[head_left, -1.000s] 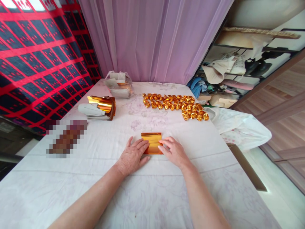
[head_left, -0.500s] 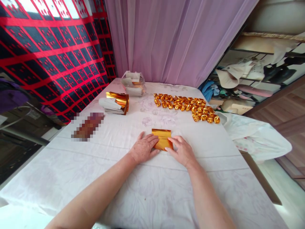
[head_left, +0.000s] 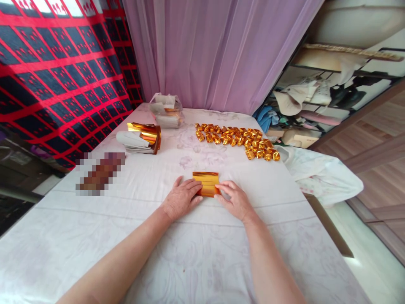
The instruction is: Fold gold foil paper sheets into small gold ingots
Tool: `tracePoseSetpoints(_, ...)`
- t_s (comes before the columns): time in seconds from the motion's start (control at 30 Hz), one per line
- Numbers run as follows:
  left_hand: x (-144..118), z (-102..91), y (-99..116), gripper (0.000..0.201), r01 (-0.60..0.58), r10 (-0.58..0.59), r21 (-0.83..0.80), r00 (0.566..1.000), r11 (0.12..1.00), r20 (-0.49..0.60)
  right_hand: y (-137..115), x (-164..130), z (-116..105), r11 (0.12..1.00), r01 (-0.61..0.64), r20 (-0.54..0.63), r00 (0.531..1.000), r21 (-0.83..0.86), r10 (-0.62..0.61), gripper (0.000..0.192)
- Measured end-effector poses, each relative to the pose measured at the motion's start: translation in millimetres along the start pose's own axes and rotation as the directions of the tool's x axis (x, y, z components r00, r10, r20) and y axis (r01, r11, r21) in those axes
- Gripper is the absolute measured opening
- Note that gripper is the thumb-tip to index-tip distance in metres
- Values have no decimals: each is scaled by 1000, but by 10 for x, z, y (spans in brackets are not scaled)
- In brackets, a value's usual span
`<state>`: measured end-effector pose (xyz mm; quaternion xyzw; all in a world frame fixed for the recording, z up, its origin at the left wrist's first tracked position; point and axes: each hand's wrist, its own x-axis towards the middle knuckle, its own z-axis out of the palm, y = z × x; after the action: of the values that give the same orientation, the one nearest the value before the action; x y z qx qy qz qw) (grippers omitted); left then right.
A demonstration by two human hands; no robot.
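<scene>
A gold foil paper sheet [head_left: 207, 181] lies on the cloth in front of me, with a rolled far edge and a crease across its middle. My left hand [head_left: 183, 197] keeps its left side, fingers over the foil and thumb at the near corner. At the right side, my right hand [head_left: 233, 197] grips the edge between thumb and fingers. The near edge is folded up between both hands. Beyond them sit rows of folded gold foil pieces [head_left: 237, 136]. To the left is a stack of gold and white sheets [head_left: 139, 139].
A clear plastic bag [head_left: 166, 112] with more sheets stands at the table's back. A blurred-out patch [head_left: 101, 173] covers something at the left. The patterned tablecloth [head_left: 190, 236] spans the table. A white bag [head_left: 325, 175] and a cluttered shelf [head_left: 303, 101] are at the right.
The near edge of the foil sheet has been folded upward, so the sheet looks shorter. Both hands stay on it. The whole view has shifted slightly, with things appearing farther left.
</scene>
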<state>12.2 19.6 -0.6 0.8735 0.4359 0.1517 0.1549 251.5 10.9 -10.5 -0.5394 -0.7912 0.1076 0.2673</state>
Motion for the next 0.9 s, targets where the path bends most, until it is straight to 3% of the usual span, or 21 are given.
tracePoseSetpoints(0.3,24,-20,-8,42,-4,4,18,1000,1000,1,25,25,77,998,-34,-53,998,51,36,21)
tracePoseSetpoints(0.47,15,-16,-40,42,-6,6,12,1000,1000,-24,-24,68,121,992,-111,-80,990,53,115,22)
tracePoseSetpoints(0.7,-33,90,-133,74,-111,113,23,983,994,-142,-90,131,145,980,-198,-111,975,-25,194,24)
tracePoseSetpoints(0.9,-47,90,-101,60,-128,147,150,981,980,-123,-144,162,124,972,-219,-105,972,-87,209,24)
